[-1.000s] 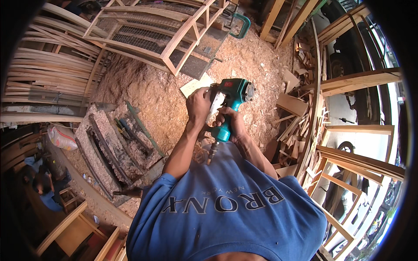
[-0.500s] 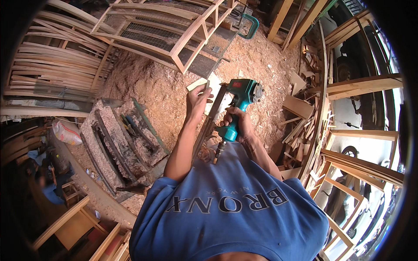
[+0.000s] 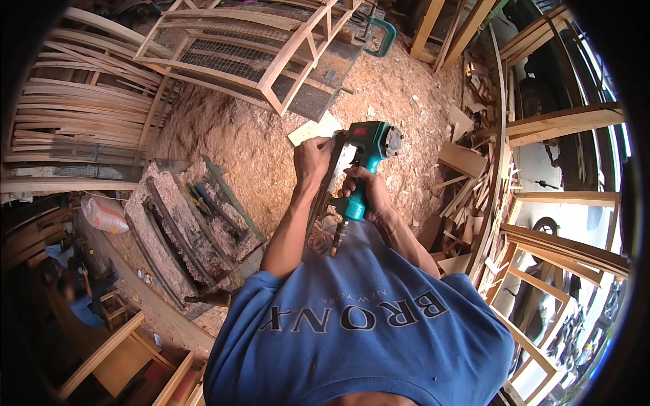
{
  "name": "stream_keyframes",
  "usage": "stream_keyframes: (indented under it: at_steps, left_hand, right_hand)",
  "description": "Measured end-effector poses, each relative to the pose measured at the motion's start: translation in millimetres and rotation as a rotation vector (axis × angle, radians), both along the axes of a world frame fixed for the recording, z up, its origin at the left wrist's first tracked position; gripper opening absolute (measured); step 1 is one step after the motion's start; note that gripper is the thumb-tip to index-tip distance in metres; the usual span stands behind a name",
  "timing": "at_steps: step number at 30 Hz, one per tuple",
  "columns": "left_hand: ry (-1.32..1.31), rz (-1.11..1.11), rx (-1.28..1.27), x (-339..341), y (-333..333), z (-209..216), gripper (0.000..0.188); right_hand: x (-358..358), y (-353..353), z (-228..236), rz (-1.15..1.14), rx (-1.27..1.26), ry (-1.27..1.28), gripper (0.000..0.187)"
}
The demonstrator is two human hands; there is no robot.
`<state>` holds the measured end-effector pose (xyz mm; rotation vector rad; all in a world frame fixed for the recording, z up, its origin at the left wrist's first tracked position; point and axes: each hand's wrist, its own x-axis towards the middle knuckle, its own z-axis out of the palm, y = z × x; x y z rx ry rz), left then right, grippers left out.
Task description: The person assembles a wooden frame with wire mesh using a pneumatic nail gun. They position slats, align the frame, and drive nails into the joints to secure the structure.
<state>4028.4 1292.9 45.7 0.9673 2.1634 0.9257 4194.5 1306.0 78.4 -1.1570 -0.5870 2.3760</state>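
Observation:
My right hand (image 3: 367, 191) is wrapped around the grip of a teal and black pneumatic nail gun (image 3: 369, 139), held up in front of my chest. Its long dark magazine (image 3: 327, 181) slants down toward my shirt, and a hose fitting (image 3: 339, 237) sticks out below the grip. My left hand (image 3: 312, 161) is closed right beside the upper end of the magazine, fingers curled in. Whatever those fingers pinch is hidden. Just beyond that hand shows a pale flat piece of wood (image 3: 314, 130).
A wooden frame (image 3: 271, 88) rests on a dark bench with a green clamp (image 3: 386, 37). Sawdust (image 3: 406, 88) covers the floor. Stacked slats (image 3: 88, 101) stand left, a shavings-covered rack (image 3: 183, 223) nearer, wood offcuts (image 3: 464, 162) right. A person (image 3: 81, 298) is at lower left.
My left hand has closed and turned in against the nail gun's upper end; a thin strip seen in its fingers before is now out of sight. The nail gun has shifted slightly left.

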Motion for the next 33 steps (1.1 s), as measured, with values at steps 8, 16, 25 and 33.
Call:
stream_keyframes:
  at_steps: [8,16,25,33]
  left_hand:
    - [0.398,0.014,0.186,15,-1,-11,0.026]
    - [0.424,-0.029,0.174,21,-5,-14,0.031]
    - [0.588,-0.296,0.235,21,-20,-10,0.031]
    - [0.264,-0.305,0.155,26,-45,-5,0.038]
  right_hand:
    - [0,-2,-1,-0.019,0.013,0.026,0.012]
    - [2,-2,-6,-0.026,0.006,0.035,0.012]
    - [10,-2,-6,-0.051,-0.042,0.045,0.011]
    - [15,-1,-17,-0.034,-0.071,0.068,0.013]
